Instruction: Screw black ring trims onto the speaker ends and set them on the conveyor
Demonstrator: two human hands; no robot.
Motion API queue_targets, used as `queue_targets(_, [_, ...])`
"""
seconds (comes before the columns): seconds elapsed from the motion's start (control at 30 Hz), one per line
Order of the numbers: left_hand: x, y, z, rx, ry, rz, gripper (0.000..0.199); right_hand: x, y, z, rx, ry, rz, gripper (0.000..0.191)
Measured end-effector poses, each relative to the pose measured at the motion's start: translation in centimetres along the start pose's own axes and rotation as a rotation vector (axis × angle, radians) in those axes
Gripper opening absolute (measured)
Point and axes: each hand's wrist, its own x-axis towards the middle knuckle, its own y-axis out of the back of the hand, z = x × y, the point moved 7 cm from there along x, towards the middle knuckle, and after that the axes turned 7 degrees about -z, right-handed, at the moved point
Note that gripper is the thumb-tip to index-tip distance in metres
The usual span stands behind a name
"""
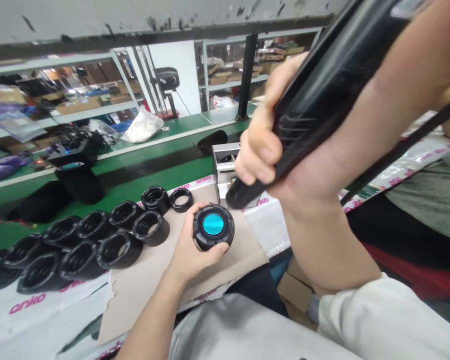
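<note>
My left hand (191,250) is wrapped round a black round part (214,240) with a shiny blue disc on its top face, above a sheet of brown cardboard (142,280). My right hand (260,135) grips a long black tool (318,90), which slants from the upper right down to a blunt tip. That tip is close to the upper right of the round part; whether they touch is hard to tell. Several black rings (118,250) stand in two rows at the left, some on the cardboard's edge.
Behind the cardboard is a metal device (227,165). Black speaker-like boxes (78,182) stand at the left on the green bench (172,170). A white bag (143,125) lies farther back. Another person's grey clothing (431,200) shows at the right.
</note>
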Motion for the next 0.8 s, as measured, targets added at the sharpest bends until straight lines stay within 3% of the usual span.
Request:
queue_targets(0.07, [-0.1, -0.1, -0.2, -0.008, -0.023, -0.010, 0.079, 0.4, 2.9, 0.7, 0.103, 0.202, 0.151, 0.060])
queue_targets(0.17, [-0.3, 0.0, -0.3, -0.005, -0.036, -0.005, 0.078, 0.9, 6.4, 5.3, 0.099, 0.192, 0.306, 0.063])
queue_targets(0.23, [-0.4, 0.0, -0.3, -0.002, -0.040, 0.003, 0.079, 1.2, 7.5, 7.8, 0.047, 0.179, 0.319, 0.064])
queue_targets(0.33, [-0.5, 0.1, -0.4, 0.004, -0.049, 0.013, 0.080, 1.4, 7.9, 9.8, -0.012, 0.183, 0.299, 0.061])
queue_targets(0.5, [-0.7, 0.1, -0.3, 0.011, -0.065, 0.012, 0.081, 1.0, 7.7, 11.0, -0.001, 0.181, 0.255, 0.062])
queue_targets(0.6, [-0.7, 0.1, -0.3, 0.016, -0.054, 0.010, 0.080, 0.4, 7.3, 11.9, 0.051, 0.053, 0.206, 0.063])
queue_targets(0.7, [-0.7, 0.0, -0.4, 0.021, -0.035, 0.004, 0.083, -0.1, 6.8, 10.4, 0.120, -0.002, 0.209, 0.061])
queue_targets(0.8, [-0.6, 0.0, -0.4, 0.016, -0.017, -0.002, 0.086, 0.1, 5.9, 5.8, 0.177, 0.131, 0.219, 0.061])
